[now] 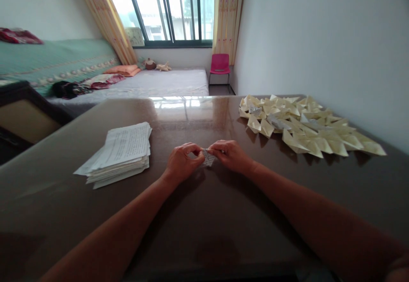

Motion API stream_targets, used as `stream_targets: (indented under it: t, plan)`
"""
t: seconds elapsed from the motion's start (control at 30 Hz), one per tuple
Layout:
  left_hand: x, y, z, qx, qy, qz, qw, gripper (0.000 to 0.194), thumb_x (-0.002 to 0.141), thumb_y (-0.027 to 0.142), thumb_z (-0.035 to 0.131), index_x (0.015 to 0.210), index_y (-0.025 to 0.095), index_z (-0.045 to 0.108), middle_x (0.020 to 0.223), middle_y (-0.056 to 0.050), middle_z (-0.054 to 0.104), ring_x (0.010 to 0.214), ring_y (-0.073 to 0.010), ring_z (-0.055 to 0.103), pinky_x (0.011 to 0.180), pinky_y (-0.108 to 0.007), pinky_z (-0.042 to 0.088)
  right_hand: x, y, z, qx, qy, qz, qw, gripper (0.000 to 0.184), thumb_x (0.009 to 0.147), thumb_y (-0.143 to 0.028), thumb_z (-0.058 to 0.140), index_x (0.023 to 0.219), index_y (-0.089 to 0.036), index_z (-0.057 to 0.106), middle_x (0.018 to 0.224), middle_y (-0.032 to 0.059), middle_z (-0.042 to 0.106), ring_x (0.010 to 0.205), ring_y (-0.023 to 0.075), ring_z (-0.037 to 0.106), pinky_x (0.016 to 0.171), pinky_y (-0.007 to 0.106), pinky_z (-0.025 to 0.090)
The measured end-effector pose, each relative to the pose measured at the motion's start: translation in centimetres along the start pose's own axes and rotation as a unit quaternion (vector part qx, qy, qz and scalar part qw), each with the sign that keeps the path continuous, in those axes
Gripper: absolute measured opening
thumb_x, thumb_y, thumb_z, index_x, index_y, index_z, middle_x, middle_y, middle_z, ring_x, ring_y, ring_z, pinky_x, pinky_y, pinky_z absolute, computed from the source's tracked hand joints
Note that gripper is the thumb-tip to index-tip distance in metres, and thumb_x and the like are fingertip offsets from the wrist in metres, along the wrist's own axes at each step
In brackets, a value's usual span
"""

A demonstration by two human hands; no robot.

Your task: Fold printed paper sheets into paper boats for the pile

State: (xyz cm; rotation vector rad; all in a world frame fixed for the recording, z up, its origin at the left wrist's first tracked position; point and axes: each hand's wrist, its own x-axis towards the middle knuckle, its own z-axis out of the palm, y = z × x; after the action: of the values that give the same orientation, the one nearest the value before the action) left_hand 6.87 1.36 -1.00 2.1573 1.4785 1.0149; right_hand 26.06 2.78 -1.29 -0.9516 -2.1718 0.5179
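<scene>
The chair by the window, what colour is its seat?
The seat is bright pink, best in the head view.

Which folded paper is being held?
The small printed piece, pinched between left hand and right hand; the other folded papers sit clustered farther right.

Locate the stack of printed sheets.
In the head view, the stack of printed sheets lies at left on the brown table, left of the left hand.

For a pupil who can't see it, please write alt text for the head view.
A person's left hand and right hand pinch a small printed paper over a shiny brown table. A stack of sheets lies to the left, many folded paper shapes to the right.
</scene>
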Motion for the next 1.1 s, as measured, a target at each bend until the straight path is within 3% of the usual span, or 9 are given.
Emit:
stream_targets:
  t: [0.17,0.33,0.73,1.1]
  plan:
    - [0.2,-0.3,-0.1,-0.036,-0.013,0.019,0.999,0.014,0.077,0.023,0.059,0.078,0.018,0.072,0.071,0.0,0.066,0.066,-0.0114,0.059,0.059,-0.019,0.044,0.0,0.3,-0.2,-0.002,0.011,0.004,1.0,0.019,0.089,-0.029,0.057,0.084,-0.02,0.073,0.08,0.0038,0.071,0.075,0.0152,0.061,0.071,0.025,0.043]
    - [0.4,-0.4,-0.2,-0.071,-0.008,0.036,0.997,0.013,0.078,0.026,0.062,0.082,0.018,0.072,0.074,0.0,0.064,0.065,-0.0103,0.059,0.054,-0.018,0.043,-0.1,0.4,-0.4,-0.013,0.027,0.05,0.998,0.015,0.084,-0.033,0.064,0.091,-0.022,0.07,0.077,-0.0002,0.069,0.063,0.0111,0.055,0.062,0.023,0.039]
    - [0.1,-0.2,-0.4,-0.011,0.007,0.034,0.999,0.008,0.075,0.02,0.06,0.069,0.018,0.065,0.069,0.002,0.06,0.064,-0.0098,0.055,0.056,-0.019,0.04,0.0,-0.6,-0.5,-0.037,0.032,0.014,0.999,0.017,0.087,-0.028,0.059,0.075,-0.018,0.066,0.07,0.001,0.064,0.067,0.0125,0.054,0.065,0.024,0.038]
    - [0.2,0.0,-0.4,0.018,0.019,0.028,0.999,0.008,0.075,0.022,0.06,0.071,0.019,0.065,0.071,0.002,0.06,0.064,-0.01,0.055,0.056,-0.02,0.039,0.0,-0.7,-0.4,-0.02,0.046,0.043,0.998,0.011,0.085,-0.029,0.061,0.083,-0.02,0.067,0.078,-0.0002,0.066,0.062,0.0101,0.053,0.062,0.023,0.038]
